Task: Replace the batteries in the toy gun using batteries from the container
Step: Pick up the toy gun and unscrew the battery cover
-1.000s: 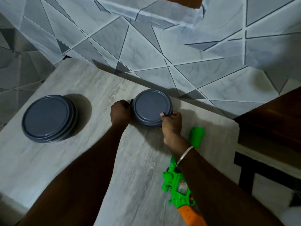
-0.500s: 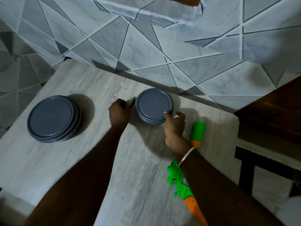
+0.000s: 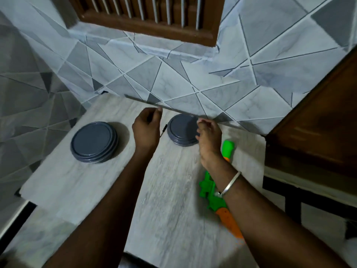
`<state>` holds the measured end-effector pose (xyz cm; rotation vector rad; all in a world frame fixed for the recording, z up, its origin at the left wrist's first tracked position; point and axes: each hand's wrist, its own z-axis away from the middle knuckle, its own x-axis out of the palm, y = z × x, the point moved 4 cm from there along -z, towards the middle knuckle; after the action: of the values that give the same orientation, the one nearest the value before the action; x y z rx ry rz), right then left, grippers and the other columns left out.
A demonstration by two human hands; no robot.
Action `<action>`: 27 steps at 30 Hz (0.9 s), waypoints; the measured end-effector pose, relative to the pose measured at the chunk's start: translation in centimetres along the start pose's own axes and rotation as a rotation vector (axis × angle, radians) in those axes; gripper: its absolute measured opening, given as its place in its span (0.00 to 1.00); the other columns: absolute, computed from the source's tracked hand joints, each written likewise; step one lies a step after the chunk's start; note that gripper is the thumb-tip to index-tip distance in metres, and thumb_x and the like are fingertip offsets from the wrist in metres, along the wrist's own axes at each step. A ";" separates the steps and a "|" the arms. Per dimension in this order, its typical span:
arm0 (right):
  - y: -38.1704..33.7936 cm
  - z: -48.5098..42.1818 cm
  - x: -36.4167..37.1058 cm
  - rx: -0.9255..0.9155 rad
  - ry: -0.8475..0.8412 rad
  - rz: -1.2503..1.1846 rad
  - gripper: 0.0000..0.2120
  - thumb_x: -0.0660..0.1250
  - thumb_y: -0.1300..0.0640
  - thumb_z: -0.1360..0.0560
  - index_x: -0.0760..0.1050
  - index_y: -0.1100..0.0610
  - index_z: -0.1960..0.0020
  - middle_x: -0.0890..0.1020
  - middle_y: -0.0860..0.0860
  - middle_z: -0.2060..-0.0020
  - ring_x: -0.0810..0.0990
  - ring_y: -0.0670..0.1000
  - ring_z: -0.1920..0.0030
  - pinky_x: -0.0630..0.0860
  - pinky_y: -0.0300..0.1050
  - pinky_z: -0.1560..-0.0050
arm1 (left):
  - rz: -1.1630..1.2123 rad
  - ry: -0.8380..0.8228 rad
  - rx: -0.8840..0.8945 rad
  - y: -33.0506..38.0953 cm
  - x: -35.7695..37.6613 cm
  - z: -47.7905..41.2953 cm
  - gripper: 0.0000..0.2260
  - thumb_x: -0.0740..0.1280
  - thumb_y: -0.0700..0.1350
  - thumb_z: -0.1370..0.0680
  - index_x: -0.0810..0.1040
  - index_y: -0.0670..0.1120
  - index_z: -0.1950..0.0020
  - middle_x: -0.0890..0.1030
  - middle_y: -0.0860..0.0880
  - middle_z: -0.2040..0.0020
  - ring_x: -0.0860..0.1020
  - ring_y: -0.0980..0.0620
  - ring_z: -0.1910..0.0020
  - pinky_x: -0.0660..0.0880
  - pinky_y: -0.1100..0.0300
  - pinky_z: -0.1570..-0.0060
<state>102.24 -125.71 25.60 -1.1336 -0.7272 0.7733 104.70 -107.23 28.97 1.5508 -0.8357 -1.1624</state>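
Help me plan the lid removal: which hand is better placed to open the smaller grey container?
Right, probably. The right hand is curled at the rim of the smaller grey container; the left hand sits apart from it and seems to hold a thin dark tool.

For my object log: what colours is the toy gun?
The toy gun is bright green with orange parts; head view.

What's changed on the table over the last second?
The left hand came off the small container and moved left. The right hand lifted at its right rim. The container stays closed, and the large container and toy gun stayed put.
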 end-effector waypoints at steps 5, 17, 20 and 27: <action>-2.6 4.9 -0.7 -0.058 -0.070 -0.084 0.04 0.67 0.55 0.33 0.80 0.51 0.59 0.82 0.47 0.61 0.79 0.49 0.56 0.76 0.52 0.47 | -0.038 -0.038 0.084 4.2 -3.8 3.8 0.19 0.64 0.63 0.23 0.81 0.48 0.56 0.84 0.49 0.59 0.82 0.44 0.54 0.80 0.41 0.49; -2.7 6.4 3.4 -0.120 -0.009 -0.096 0.09 0.66 0.64 0.24 0.80 0.52 0.56 0.82 0.49 0.59 0.79 0.50 0.56 0.75 0.43 0.56 | 0.003 -0.163 0.115 3.3 -6.6 -0.2 0.16 0.65 0.59 0.21 0.82 0.49 0.58 0.85 0.49 0.60 0.83 0.45 0.55 0.80 0.40 0.49; -2.4 6.0 5.2 -0.091 0.033 -0.110 0.06 0.65 0.66 0.23 0.79 0.58 0.52 0.81 0.52 0.59 0.77 0.49 0.61 0.72 0.34 0.66 | 0.027 -0.230 0.116 1.8 -6.4 -2.7 0.16 0.65 0.60 0.22 0.82 0.50 0.59 0.84 0.51 0.61 0.84 0.46 0.55 0.80 0.40 0.48; 2.4 5.5 9.5 -0.014 0.171 -0.075 0.07 0.64 0.65 0.21 0.80 0.58 0.47 0.82 0.52 0.57 0.78 0.49 0.60 0.73 0.37 0.64 | 0.028 -0.414 0.117 -3.1 -6.4 -8.5 0.13 0.66 0.57 0.23 0.81 0.51 0.58 0.83 0.52 0.62 0.83 0.46 0.55 0.79 0.40 0.47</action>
<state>102.44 -114.48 25.83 -1.1636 -0.6284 0.6008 110.74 -98.00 28.25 1.4039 -1.2117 -1.4615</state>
